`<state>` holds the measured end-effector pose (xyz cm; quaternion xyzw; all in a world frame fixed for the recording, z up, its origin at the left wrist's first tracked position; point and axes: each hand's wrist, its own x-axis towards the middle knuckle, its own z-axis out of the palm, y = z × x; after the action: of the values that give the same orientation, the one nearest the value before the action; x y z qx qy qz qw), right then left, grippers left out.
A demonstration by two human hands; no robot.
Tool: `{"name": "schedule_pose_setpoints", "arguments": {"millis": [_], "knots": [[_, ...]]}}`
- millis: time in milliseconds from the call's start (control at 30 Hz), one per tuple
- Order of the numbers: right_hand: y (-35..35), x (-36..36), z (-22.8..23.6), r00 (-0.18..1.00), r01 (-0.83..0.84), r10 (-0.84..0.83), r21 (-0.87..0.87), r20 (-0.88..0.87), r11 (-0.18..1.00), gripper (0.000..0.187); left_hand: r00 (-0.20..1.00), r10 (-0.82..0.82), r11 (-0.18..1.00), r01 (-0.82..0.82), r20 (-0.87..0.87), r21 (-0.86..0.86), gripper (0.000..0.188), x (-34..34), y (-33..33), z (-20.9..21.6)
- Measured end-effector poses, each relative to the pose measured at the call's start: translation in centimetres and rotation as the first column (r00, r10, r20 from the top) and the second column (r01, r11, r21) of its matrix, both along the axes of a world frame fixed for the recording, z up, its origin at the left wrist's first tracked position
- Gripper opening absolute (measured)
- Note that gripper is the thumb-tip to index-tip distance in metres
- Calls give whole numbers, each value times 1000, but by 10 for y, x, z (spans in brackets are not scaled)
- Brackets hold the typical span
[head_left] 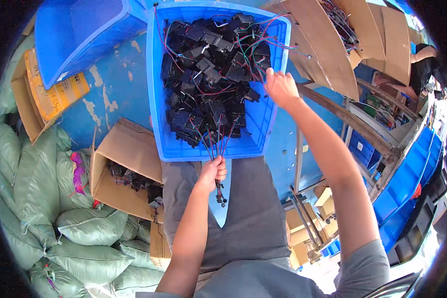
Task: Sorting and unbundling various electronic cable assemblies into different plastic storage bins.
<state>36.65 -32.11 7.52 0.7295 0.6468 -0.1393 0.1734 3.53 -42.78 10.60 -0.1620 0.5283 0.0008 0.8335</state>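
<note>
A blue plastic bin [159, 134] stands in front of me, heaped with black plastic parts [211, 69] that trail thin red, green and black wires [256, 47]. My left hand [211, 174] is closed around a bundle of cables [218, 141] at the bin's near edge. Their small black connectors hang below the fist, and the cables' other ends lead up to parts inside the bin. Over the bin's right side, my right hand [281, 88] has its fingers curled in beside loose wires. Whatever those fingers pinch is too small to make out.
Another blue bin [84, 35] is at the far left, by a yellow-and-brown carton [54, 94]. Left of my legs, an open cardboard box [126, 144] holds more wired parts. Green sacks [92, 226] pile up behind it. Cardboard boxes [323, 44] and a metal frame [350, 116] stand right.
</note>
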Motion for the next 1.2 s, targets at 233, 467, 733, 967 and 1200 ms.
{"name": "schedule_pose_setpoints", "arguments": {"millis": [233,467,733,967,1200], "knots": [[-18,-24,-49,695,683,-671,-52,-259,728,32,1000,-27,1000,27,-13,8,23,10,0,-3],[-23,-55,16,289,848,-753,-208,-591,488,42,1000,27,1000,-27,15,14,22,11,-4,-4],[-55,-85,117,154,796,-807,-412,-570,443,36,997,77,997,-77,29,10,21,19,-2,-5],[-28,-91,211,169,808,-821,-400,-545,432,29,992,120,993,-120,36,0,20,24,-1,-4],[-40,-91,264,135,793,-827,-441,-545,420,24,987,159,987,-159,32,2,19,19,-1,0]]}}
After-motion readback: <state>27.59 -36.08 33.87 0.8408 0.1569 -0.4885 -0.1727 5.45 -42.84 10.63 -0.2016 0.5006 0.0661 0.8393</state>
